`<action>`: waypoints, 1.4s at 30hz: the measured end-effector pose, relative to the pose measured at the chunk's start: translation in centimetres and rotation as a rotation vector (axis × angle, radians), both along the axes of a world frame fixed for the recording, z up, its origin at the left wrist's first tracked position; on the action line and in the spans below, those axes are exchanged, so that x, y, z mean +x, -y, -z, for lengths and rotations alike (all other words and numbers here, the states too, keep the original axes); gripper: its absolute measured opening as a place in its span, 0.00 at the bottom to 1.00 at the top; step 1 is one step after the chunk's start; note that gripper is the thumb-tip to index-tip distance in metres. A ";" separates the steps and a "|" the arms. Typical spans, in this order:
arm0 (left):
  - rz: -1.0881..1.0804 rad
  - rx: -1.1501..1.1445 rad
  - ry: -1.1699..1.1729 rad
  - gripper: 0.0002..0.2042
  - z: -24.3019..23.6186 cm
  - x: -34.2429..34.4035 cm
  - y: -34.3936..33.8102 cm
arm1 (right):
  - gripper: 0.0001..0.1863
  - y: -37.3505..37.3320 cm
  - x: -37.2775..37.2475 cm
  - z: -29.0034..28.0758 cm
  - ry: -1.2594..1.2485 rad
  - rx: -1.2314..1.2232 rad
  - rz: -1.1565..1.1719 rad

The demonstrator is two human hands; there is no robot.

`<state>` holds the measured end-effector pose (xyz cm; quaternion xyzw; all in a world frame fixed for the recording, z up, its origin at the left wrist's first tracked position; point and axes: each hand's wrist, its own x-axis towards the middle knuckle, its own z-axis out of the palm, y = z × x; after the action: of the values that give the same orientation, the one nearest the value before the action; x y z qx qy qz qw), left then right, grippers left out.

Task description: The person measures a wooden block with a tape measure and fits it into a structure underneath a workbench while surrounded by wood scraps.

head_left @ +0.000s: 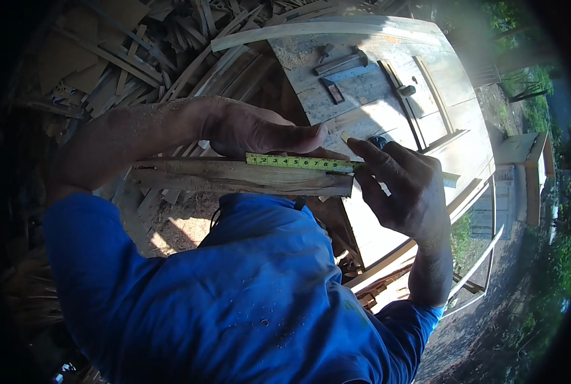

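Note:
A narrow wooden board [234,178] lies crosswise in front of my blue shirt. A yellow tape measure blade [292,160] runs along its far edge. My left hand [260,133] is closed on the board's far side, thumb pointing right and fingers partly hidden behind the wood. My right hand [404,182] pinches the blade at the board's right end, with fingers bent. More of the yellow blade shows beyond that hand. A small yellowish tip [345,137] shows by the right index finger; its kind is unclear.
Ahead and right stands a wooden worktable [375,115] carrying a hammer-like tool [343,63], a try square [334,89] and narrow wood strips [434,93]. A dark round object [378,142] shows behind my right fingers. Scrap wood [125,61] is heaped at the left.

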<state>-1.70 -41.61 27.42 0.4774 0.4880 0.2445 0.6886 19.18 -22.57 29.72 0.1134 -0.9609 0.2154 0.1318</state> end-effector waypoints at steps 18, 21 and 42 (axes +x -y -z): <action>0.075 0.094 -0.111 0.59 2.4 -1.0 0.1 | 0.28 0.5 -0.6 0.5 -0.011 -0.037 -0.089; 0.096 0.070 -0.099 0.59 2.7 -1.3 0.0 | 0.28 0.7 -0.6 0.3 -0.001 -0.035 -0.094; 0.075 -0.115 -0.133 0.48 -0.1 -1.2 -1.1 | 0.29 -0.1 -1.0 1.4 0.018 0.004 -0.120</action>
<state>-2.93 -40.55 27.48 0.4701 0.5276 0.1580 0.6897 18.17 -22.46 28.33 0.1692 -0.9540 0.2220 0.1098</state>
